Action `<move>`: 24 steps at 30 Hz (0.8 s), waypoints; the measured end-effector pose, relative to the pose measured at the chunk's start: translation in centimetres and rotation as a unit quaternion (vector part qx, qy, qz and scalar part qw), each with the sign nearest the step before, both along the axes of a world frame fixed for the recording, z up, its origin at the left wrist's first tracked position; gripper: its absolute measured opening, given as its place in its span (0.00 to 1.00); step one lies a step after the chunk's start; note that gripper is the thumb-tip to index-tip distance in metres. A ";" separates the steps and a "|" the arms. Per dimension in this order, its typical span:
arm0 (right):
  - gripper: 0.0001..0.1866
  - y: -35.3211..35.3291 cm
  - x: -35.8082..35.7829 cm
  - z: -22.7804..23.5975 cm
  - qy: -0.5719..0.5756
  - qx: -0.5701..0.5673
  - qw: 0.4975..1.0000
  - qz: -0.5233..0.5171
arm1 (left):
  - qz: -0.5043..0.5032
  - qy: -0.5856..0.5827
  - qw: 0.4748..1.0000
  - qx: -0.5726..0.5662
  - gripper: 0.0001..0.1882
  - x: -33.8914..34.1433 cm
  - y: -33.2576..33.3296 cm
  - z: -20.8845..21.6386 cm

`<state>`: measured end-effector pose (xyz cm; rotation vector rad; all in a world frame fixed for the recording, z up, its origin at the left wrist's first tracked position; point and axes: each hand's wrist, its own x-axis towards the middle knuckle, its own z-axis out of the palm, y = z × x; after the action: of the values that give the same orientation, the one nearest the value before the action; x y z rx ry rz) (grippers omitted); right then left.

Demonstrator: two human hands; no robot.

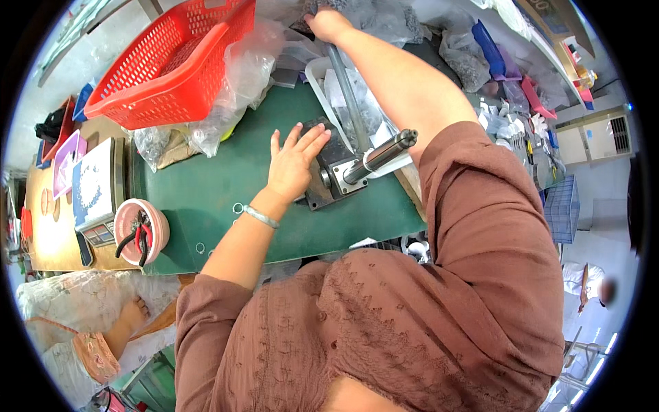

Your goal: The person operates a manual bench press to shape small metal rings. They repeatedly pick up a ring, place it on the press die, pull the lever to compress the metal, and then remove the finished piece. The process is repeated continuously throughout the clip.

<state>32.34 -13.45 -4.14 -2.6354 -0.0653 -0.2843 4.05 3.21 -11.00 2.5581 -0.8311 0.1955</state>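
A small hand press stands on the green table, with a black base plate (322,199), a dark cylinder (381,156) and a long grey lever (349,96). At the far end of that lever, my right hand (331,26) is closed round it with the arm stretched out; its fingers are partly hidden. My left hand (296,163) is open and flat, fingers spread, its fingertips at the left edge of the press's base. Small metal rings (200,248) lie on the table near my left forearm.
Far left, a red plastic basket (158,96) sits over clear plastic bags (223,120). A pink pot (141,226) holds pliers (143,239). Behind the press is a white tray (319,72). Bags of small parts (461,58) fill the far right. Another person's arm (123,329) shows at lower left.
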 end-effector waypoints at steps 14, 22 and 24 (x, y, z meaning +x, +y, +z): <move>0.08 -10.9 -42.5 16.3 -0.082 0.111 0.912 0.387 | 0.022 0.002 0.999 0.047 0.41 0.0 0.4 -0.3; 0.17 -12.0 -57.6 4.8 -0.081 0.032 0.962 0.259 | 0.013 -0.010 0.998 0.054 0.43 0.3 0.1 -0.2; 0.16 -11.8 -56.1 6.2 -0.070 0.020 0.950 0.305 | 0.014 -0.008 0.999 0.050 0.43 0.4 0.1 -0.3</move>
<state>-23.74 -25.23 2.10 -2.4035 -0.8891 -0.2477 4.44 3.26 -11.29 2.6652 -0.8307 0.1890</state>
